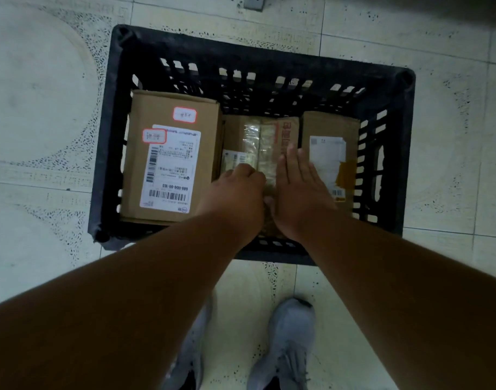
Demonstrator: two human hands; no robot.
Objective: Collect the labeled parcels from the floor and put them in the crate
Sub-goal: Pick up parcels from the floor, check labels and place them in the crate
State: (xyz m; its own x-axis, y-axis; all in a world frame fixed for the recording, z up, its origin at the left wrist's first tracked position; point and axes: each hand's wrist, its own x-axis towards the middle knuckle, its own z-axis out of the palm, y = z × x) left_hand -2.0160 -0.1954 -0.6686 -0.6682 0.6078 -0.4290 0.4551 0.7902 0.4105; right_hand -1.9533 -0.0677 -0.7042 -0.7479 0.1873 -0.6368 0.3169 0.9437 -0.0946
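A black slatted crate (123, 80) stands on the tiled floor below me. Inside at the left lies a large cardboard parcel (168, 114) with a white shipping label and two red-edged stickers. In the middle sits a taped parcel (258, 133) with red print. A third parcel (328, 128) with a white label stands at the right. My left hand (235, 190) has its fingers curled over the near left edge of the middle parcel. My right hand (300, 181) lies flat with straight fingers along that parcel's right side, between it and the right parcel.
Pale speckled floor tiles (44, 108) surround the crate. My grey shoes (286, 344) stand just in front of its near wall. A small grey plate (254, 1) sits on the floor beyond the crate.
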